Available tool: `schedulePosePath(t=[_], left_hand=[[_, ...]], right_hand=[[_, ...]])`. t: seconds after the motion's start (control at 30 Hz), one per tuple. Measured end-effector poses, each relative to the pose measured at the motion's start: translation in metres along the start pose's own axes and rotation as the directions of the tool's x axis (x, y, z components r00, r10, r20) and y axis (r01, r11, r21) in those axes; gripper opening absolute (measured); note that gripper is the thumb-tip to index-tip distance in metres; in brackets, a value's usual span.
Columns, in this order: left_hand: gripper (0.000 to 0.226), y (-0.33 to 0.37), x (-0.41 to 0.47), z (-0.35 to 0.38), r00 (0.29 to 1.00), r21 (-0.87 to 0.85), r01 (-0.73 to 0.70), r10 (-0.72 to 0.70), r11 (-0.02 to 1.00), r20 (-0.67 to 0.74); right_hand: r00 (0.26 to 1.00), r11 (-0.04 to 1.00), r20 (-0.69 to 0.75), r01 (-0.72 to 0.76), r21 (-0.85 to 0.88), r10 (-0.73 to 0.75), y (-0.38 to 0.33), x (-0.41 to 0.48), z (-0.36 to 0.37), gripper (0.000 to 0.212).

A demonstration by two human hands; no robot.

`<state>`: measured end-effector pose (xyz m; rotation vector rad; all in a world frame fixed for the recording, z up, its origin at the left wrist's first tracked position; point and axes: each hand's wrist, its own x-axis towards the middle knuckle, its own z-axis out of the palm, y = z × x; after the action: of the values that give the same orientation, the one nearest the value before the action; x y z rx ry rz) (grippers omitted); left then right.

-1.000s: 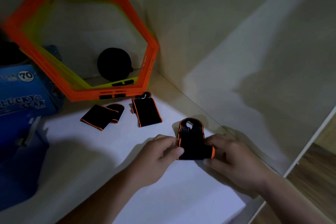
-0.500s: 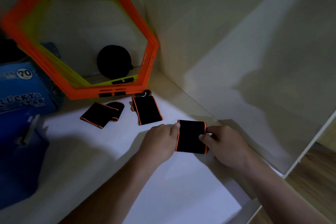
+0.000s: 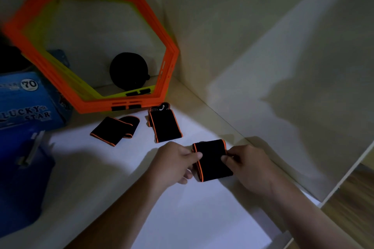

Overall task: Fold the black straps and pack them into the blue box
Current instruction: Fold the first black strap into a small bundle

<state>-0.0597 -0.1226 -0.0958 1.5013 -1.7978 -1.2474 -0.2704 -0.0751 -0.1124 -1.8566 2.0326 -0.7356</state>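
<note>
A folded black strap with orange edging (image 3: 212, 160) lies on the white shelf surface (image 3: 194, 218). My left hand (image 3: 174, 162) pinches its left edge and my right hand (image 3: 249, 164) pinches its right edge. Two more folded black straps rest farther back: one (image 3: 165, 123) with a loop end at its top, the other (image 3: 114, 129) to its left. The blue box (image 3: 24, 103), printed "LUCKY STAR" and "70", stands at the far left, its open flap (image 3: 22, 178) hanging toward me.
Orange and yellow hexagon frames (image 3: 168, 70) lean against the back wall. A round black object (image 3: 128, 70) sits behind them. The side wall (image 3: 263, 66) runs close along the right. The shelf's front edge (image 3: 283, 236) is at the lower right.
A second ago the strap's looped end stuck out above my hands. It has since been folded down into a flat rectangle, which both hands now hold by its edges.
</note>
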Motion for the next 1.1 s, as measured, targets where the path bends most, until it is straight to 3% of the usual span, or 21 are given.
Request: schedulePosePath(t=[0.13,0.23,0.33,0.43,0.57,0.73,0.9,1.0,1.1], left_hand=[[0.024,0.001,-0.009,-0.001,0.998,-0.104,0.049,-0.045,0.993,0.035],[0.024,0.005,0.010,0.008,0.997,-0.094,0.044,-0.049,0.995,-0.053],[0.022,0.012,0.054,0.019,0.992,-0.135,0.037,-0.053,0.990,-0.116],[0.027,0.025,0.100,0.025,0.978,-0.149,0.058,-0.086,0.987,-0.188],[0.019,0.035,0.148,0.023,0.955,0.050,0.054,-0.037,0.997,-0.295],[0.020,0.032,0.163,0.019,0.974,-0.091,0.081,-0.099,0.993,-0.206],[0.025,0.034,0.156,0.020,0.977,-0.203,0.085,-0.121,0.975,-0.175],[0.024,0.036,0.137,0.012,0.977,-0.023,0.006,-0.011,1.000,-0.212],[0.025,0.031,0.116,-0.016,0.934,0.223,-0.148,0.210,0.964,-0.288]], right_hand=[[0.994,0.998,-0.112,0.009,0.060,-0.002,-0.002,-0.004,-0.002,0.012],[0.982,0.995,-0.165,0.084,-0.054,-0.092,-0.005,0.014,0.000,0.004],[0.982,0.979,-0.143,0.097,-0.181,-0.124,-0.007,0.054,0.001,0.018],[0.985,0.944,-0.110,0.092,-0.317,-0.132,-0.011,0.093,0.000,0.015],[0.998,0.903,-0.008,0.055,-0.426,-0.065,-0.017,0.118,0.006,0.024],[0.994,0.884,-0.029,0.078,-0.460,-0.102,-0.011,0.119,0.006,0.024],[0.995,0.920,-0.023,0.079,-0.383,-0.095,-0.004,0.121,0.001,0.023],[0.991,0.953,-0.096,0.061,-0.297,-0.094,-0.001,0.127,-0.006,0.027],[0.952,0.933,-0.199,0.159,-0.322,-0.231,-0.021,0.130,-0.015,0.025]])
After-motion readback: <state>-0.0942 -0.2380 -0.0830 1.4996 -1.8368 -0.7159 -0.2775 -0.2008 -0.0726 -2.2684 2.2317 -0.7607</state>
